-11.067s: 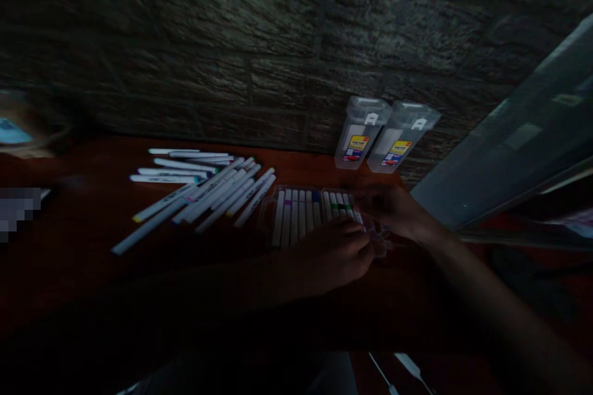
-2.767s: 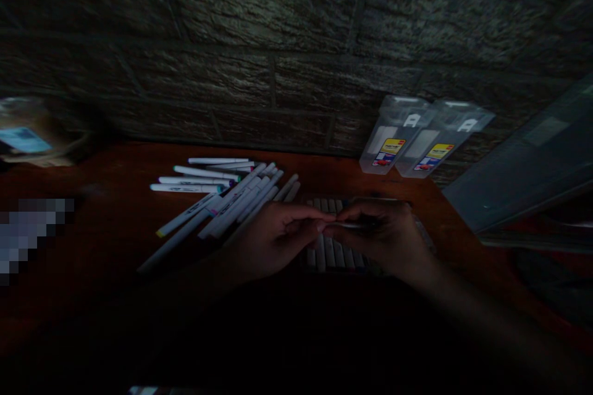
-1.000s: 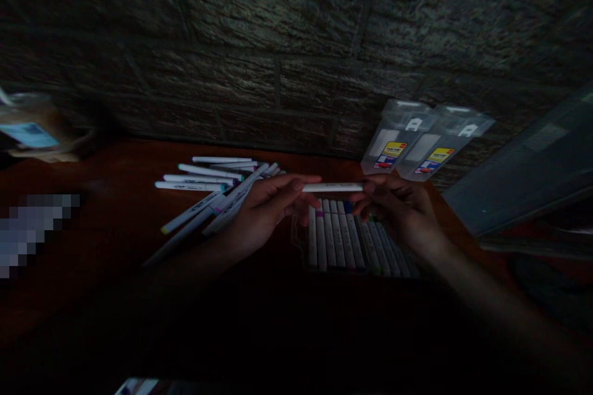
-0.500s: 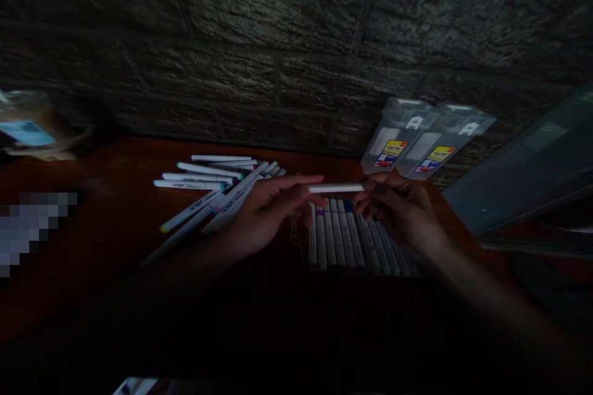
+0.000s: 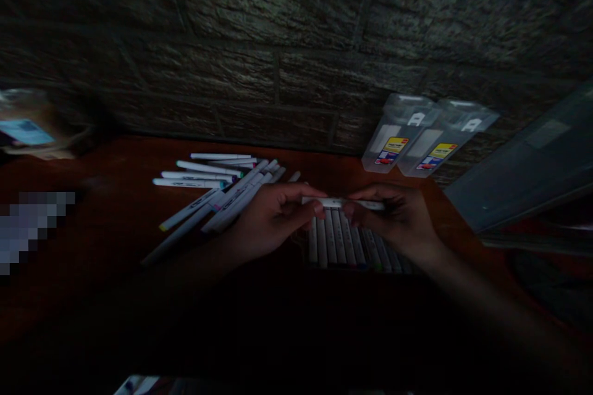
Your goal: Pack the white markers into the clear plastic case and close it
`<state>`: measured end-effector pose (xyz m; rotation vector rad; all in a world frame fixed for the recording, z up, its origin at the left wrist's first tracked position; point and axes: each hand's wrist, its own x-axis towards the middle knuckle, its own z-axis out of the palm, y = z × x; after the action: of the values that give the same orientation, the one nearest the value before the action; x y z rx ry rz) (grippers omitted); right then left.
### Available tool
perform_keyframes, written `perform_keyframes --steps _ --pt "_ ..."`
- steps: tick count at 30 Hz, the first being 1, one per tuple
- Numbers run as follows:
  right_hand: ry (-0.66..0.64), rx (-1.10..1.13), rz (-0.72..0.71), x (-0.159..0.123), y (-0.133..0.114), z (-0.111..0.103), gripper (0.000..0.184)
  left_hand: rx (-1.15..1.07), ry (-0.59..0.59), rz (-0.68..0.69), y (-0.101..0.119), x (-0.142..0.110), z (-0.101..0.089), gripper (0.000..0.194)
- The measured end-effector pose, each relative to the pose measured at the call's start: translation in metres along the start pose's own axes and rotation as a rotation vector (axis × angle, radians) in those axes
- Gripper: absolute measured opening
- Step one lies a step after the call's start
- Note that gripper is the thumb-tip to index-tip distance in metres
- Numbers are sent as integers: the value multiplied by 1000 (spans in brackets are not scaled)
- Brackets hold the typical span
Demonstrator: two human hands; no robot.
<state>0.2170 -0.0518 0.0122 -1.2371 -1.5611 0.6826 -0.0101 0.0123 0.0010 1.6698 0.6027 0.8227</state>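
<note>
A white marker (image 5: 334,202) lies level between my two hands, pinched near both ends. My left hand (image 5: 273,216) grips its left end between thumb and fingers. Around its right part are the closed thumb and fingers of my right hand (image 5: 398,213). Just below and behind the held marker, a row of white markers (image 5: 338,241) stands side by side, some with coloured bands; my hands cover its upper edge. To the left of my left hand, a loose pile of white markers (image 5: 204,183) with coloured ends lies crisscrossed on the brown table (image 5: 115,197).
Two clear plastic cases (image 5: 386,142) with yellow and blue labels lean on the dark stone wall (image 5: 278,31). A grey panel (image 5: 523,160) rises at the right. At the far left stands a container with a blue label (image 5: 28,129). The lower area is very dark.
The marker has come down slightly and turned so that print shows on it. My right fingers have slid inward along it, and my left thumb now presses on its front.
</note>
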Motion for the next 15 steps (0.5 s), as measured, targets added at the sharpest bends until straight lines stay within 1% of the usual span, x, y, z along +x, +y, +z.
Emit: perform_keyframes --steps 4,7,9,11,15 --pt "-13 -136 -122 -6 -2 4 7 71 -14 33 -1 -5 4 17" --pt "-57 -241 -188 -10 -3 5 7 104 -43 54 -2 -8 6 16" --pt "-56 -269 -219 -11 -3 5 8 104 -64 54 -2 -8 6 16" --pt "-44 -265 -230 -11 -3 4 9 90 -91 51 -2 -8 6 17" --pt "-34 -246 -200 -11 -4 4 9 83 -123 53 -2 -8 5 23"
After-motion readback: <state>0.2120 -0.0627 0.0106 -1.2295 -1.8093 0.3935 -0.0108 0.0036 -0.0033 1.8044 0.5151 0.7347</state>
